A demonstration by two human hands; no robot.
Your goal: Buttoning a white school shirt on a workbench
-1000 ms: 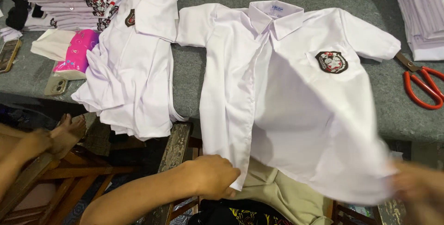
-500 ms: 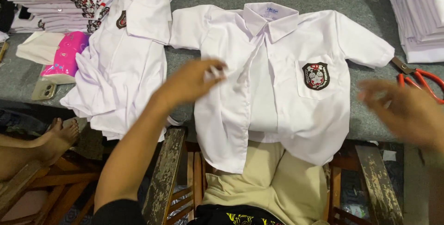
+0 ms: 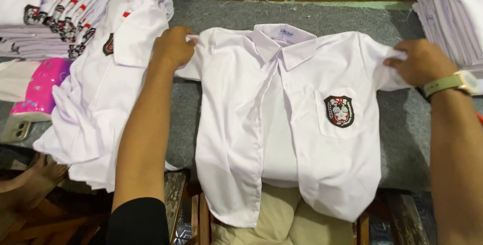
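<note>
A white short-sleeved shirt (image 3: 282,124) lies face up on the grey table (image 3: 402,129), collar away from me, with a dark embroidered badge (image 3: 338,110) on its chest pocket. Its front hangs open and the hem drops over the table's near edge. My left hand (image 3: 172,46) pinches the shirt's left sleeve at the shoulder. My right hand (image 3: 420,62), with a pale green watch at the wrist, grips the right sleeve's end. Both sleeves are pulled outward.
A loose pile of white shirts (image 3: 105,84) lies left of the spread shirt. Folded stacks sit at the back left (image 3: 55,13) and back right (image 3: 453,8). A pink object (image 3: 43,86) and a phone (image 3: 15,130) rest at the left edge. A bare foot (image 3: 43,169) shows below.
Both hands rose from the shirt's lower edge to its sleeves. The shirt was drawn flatter and now sits squarer on the table.
</note>
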